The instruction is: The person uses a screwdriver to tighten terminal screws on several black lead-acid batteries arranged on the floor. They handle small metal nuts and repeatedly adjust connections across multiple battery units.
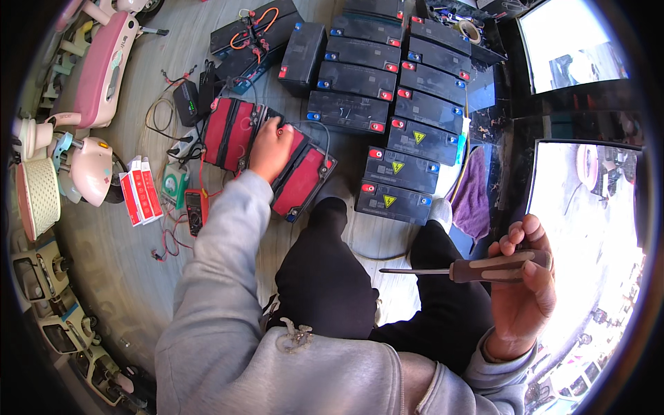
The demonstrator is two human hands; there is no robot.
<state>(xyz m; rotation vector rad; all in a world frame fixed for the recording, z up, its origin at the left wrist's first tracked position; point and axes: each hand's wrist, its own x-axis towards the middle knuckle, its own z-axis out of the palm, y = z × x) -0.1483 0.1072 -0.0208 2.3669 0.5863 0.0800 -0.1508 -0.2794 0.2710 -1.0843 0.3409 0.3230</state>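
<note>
My left hand [271, 149] reaches onto two batteries with red panels [294, 200], its fingers curled at a terminal on the top; what exactly they hold I cannot make out. Beside it lies a similar red-panelled pair [226, 138] with wires on it. My right hand [522, 297], raised at the right, grips a screwdriver [498, 271] by its brown handle, its shaft pointing left across my right leg. A multimeter [196, 211] with red leads lies left of my left forearm, near red-and-white boxes [141, 190].
Several black batteries [360, 79] stand in two rows ahead, more with wires [252, 34] at top left. A small black device [187, 104] has cables. Pink-and-white ride-on toys [100, 76] line the left edge. A purple cloth [470, 190] lies by the dark glossy structure [567, 114] at right.
</note>
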